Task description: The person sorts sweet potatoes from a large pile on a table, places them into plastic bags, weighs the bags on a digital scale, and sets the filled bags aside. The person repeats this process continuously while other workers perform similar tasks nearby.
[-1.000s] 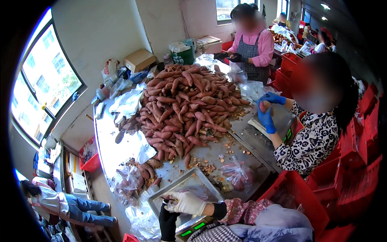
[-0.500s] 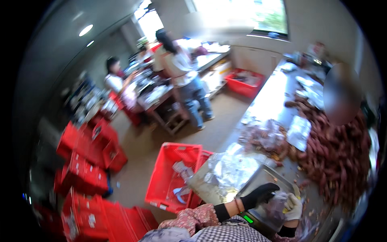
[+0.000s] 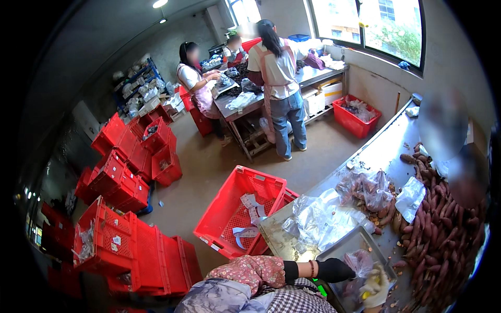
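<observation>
My left hand point(image 3: 335, 270), in a black glove, is closed beside a clear plastic bag point(image 3: 358, 262) and appears to pinch its edge. My right hand point(image 3: 377, 288), in a pale glove with yellow at the fingers, is wrapped around the lower side of the same bag. Reddish-purple pieces show through the plastic, partly covered by my fingers. The bag is over a shallow metal tray point(image 3: 360, 236) on a scale, whose green-lit display point(image 3: 320, 290) shows beside my left wrist.
Reddish sweet potatoes point(image 3: 443, 224) are heaped on the right of the metal table point(image 3: 360, 161). Clear bags point(image 3: 321, 216) lie beyond the tray. A red crate point(image 3: 219, 219) stands to the left, near stacked red crates point(image 3: 162, 255). Several people work at another table point(image 3: 237, 107).
The view has swung rightward and steadied, so the room sits sharper. My left hand has drawn its stretched fingers into a closed shape by the bag; my right hand stays on the bag.
</observation>
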